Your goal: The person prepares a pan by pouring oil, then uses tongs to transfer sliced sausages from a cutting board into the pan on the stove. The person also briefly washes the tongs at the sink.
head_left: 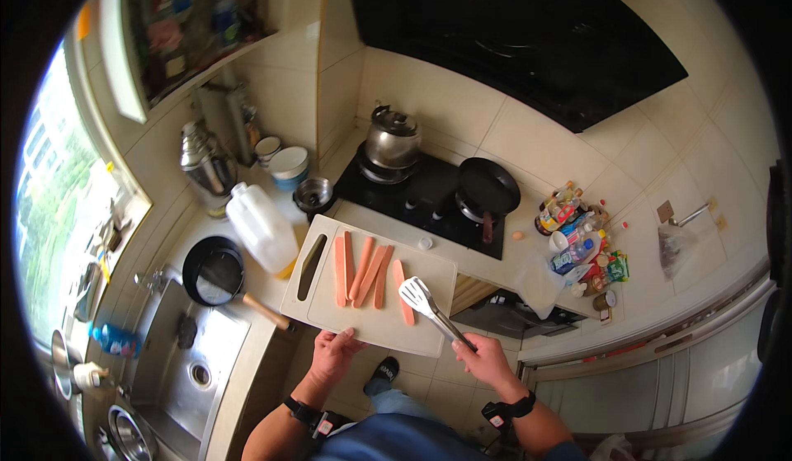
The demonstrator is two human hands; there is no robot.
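My left hand (pixel 335 351) grips the near edge of a pale cutting board (pixel 383 330), thumb on top and fingers underneath. Several long strips of pink sausage (pixel 371 273) lie side by side and partly crossed on the board. One separate strip (pixel 406 311) is farther right. In my right hand (pixel 484 362) is a pair of metal kitchen tongs (pixel 440 319) with a slotted head. That head overlaps the separate strip; whether it grips the strip I cannot tell.
A kettle (pixel 393 136) and a dark frying pan (pixel 489 186) stand on the black gas hob (pixel 427 182). Left are a plastic jug (pixel 263 226), a wooden-handled pan (pixel 213 270) and a steel sink (pixel 192 362). Bottles and condiments (pixel 575 244) crowd the right counter near an egg (pixel 518 235).
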